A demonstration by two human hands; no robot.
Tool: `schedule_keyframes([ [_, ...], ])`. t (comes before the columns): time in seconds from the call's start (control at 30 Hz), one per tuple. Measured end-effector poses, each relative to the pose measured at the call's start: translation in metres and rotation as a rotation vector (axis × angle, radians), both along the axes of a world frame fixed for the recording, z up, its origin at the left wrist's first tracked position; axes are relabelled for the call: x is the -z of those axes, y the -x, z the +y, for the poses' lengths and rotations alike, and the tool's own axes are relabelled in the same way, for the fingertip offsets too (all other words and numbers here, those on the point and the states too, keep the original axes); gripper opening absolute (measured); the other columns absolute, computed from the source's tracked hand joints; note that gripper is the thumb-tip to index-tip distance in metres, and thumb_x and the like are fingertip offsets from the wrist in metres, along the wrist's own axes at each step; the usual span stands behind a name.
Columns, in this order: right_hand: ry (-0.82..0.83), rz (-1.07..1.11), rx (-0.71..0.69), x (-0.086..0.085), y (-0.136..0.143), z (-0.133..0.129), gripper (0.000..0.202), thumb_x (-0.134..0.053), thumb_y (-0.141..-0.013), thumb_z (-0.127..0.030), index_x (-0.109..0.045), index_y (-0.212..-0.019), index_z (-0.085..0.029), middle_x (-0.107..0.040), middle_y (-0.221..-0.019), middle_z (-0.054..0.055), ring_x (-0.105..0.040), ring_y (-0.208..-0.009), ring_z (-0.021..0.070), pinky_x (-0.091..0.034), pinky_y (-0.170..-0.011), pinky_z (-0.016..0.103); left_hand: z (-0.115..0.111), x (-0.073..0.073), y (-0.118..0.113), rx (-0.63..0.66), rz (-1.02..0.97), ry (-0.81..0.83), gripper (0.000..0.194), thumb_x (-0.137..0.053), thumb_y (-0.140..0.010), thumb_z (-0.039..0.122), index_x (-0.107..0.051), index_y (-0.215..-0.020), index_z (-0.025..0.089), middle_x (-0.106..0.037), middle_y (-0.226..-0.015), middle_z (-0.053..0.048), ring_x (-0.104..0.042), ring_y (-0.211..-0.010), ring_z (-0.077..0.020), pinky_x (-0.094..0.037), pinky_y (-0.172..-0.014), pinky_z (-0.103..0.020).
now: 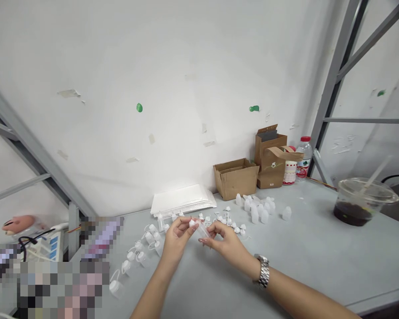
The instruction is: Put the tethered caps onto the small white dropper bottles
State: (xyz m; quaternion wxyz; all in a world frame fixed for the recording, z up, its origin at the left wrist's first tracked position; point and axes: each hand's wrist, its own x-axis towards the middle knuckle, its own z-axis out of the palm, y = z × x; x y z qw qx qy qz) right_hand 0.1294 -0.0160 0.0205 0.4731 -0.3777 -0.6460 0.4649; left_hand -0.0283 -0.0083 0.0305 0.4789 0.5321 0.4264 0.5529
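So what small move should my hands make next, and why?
Probably tighten the white cap with your left hand: it's already at the cap while your right hand holds the bottle, and capped bottles sit nearby. Whether it's fully tight, I can't tell.

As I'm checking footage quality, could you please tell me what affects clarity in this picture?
Head view overall: soft light, faint shadows on the table; head view, lower left: pixel blocks hide detail; head view, right: wide-angle distortion seems to stretch the cup; head view, centre: the held translucent bottle shows low contrast.
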Motion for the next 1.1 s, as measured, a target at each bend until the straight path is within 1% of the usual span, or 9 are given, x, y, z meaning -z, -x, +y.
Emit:
schedule_keyframes([
  [0.1, 0.183, 0.160, -0.176, -0.003, 0.001, 0.004, 0.034, -0.072, -0.058, -0.047, -0.055, -0.063, -0.018, -0.061, -0.059, -0.001, -0.054, -0.054, 0.0139, -0.042, -0.056, 0.028, 0.001, -0.003, 0.003, 0.053, 0.004, 0.070, 0.027, -0.068, -0.063, 0.039, -0.059, -0.076, 0.018, -0.072, -0.082, -0.008, -0.065, -0.085, -0.0234, -0.045, -0.080, -0.036],
  [0.23, 0.248, 0.256, -0.185, 0.003, 0.002, 0.010, 0.039, -0.075, -0.051, -0.048, -0.054, -0.063, -0.018, -0.062, -0.059, -0.002, -0.052, -0.050, 0.0118, -0.041, -0.052, 0.027, -0.003, -0.010, 0.002, 0.088, -0.086, 0.119, 0.030, -0.068, -0.063, 0.041, -0.060, -0.081, 0.017, -0.072, -0.087, -0.009, -0.063, -0.090, -0.0234, -0.041, -0.087, -0.036],
  [0.4, 0.123, 0.140, -0.097, 0.007, 0.001, 0.009, 0.028, -0.071, -0.062, -0.041, -0.055, -0.068, -0.019, -0.060, -0.063, -0.002, -0.054, -0.059, 0.0141, -0.042, -0.059, 0.028, -0.005, -0.011, -0.001, 0.110, -0.178, 0.142, 0.028, -0.064, -0.068, 0.040, -0.058, -0.083, 0.017, -0.071, -0.089, -0.011, -0.062, -0.093, -0.0242, -0.039, -0.088, -0.037],
  [0.53, 0.003, -0.021, 0.027, 0.006, 0.001, 0.004, 0.020, -0.070, -0.065, -0.031, -0.053, -0.067, -0.020, -0.056, -0.068, -0.002, -0.052, -0.066, 0.0161, -0.041, -0.064, 0.029, -0.005, -0.006, -0.003, 0.057, -0.096, 0.093, 0.028, -0.065, -0.067, 0.040, -0.055, -0.082, 0.019, -0.072, -0.087, -0.009, -0.063, -0.091, -0.0247, -0.042, -0.084, -0.037],
  [0.63, -0.061, -0.102, 0.056, 0.007, 0.001, 0.001, 0.016, -0.067, -0.068, -0.028, -0.053, -0.067, -0.020, -0.056, -0.067, -0.002, -0.051, -0.066, 0.0165, -0.040, -0.064, 0.029, -0.006, -0.003, -0.006, 0.047, -0.063, 0.066, 0.028, -0.066, -0.065, 0.040, -0.053, -0.080, 0.020, -0.072, -0.087, -0.008, -0.064, -0.089, -0.0247, -0.045, -0.080, -0.036],
  [0.8, -0.272, -0.252, 0.135, 0.011, -0.001, -0.001, 0.011, -0.063, -0.074, -0.029, -0.055, -0.069, -0.022, -0.056, -0.068, 0.001, -0.048, -0.071, 0.0202, -0.038, -0.071, 0.035, -0.007, -0.004, -0.004, 0.112, -0.064, 0.041, 0.022, -0.068, -0.066, 0.033, -0.051, -0.074, 0.021, -0.072, -0.085, -0.007, -0.063, -0.093, -0.0239, -0.043, -0.084, -0.037],
  [0.87, -0.295, -0.274, 0.127, 0.011, -0.002, -0.002, 0.012, -0.062, -0.074, -0.029, -0.055, -0.067, -0.022, -0.055, -0.066, 0.001, -0.048, -0.072, 0.0208, -0.038, -0.073, 0.036, -0.007, -0.007, -0.002, 0.151, -0.050, 0.059, 0.022, -0.069, -0.065, 0.031, -0.052, -0.073, 0.021, -0.072, -0.086, -0.007, -0.063, -0.094, -0.0242, -0.043, -0.085, -0.038],
  [0.97, -0.157, -0.203, 0.073, 0.007, -0.002, -0.002, 0.016, -0.066, -0.071, -0.031, -0.055, -0.066, -0.021, -0.057, -0.067, 0.001, -0.050, -0.072, 0.0205, -0.039, -0.069, 0.034, -0.007, -0.011, 0.000, 0.166, -0.020, 0.094, 0.023, -0.070, -0.063, 0.033, -0.053, -0.073, 0.021, -0.072, -0.088, -0.008, -0.062, -0.097, -0.0251, -0.041, -0.088, -0.040],
  [1.1, 0.088, 0.033, -0.115, 0.003, 0.001, 0.000, 0.021, -0.066, -0.070, -0.038, -0.056, -0.067, -0.020, -0.060, -0.064, 0.000, -0.053, -0.061, 0.0162, -0.042, -0.060, 0.030, -0.007, -0.014, 0.000, 0.151, -0.055, 0.135, 0.023, -0.069, -0.062, 0.037, -0.056, -0.070, 0.020, -0.072, -0.090, -0.010, -0.059, -0.102, -0.0273, -0.039, -0.090, -0.041],
])
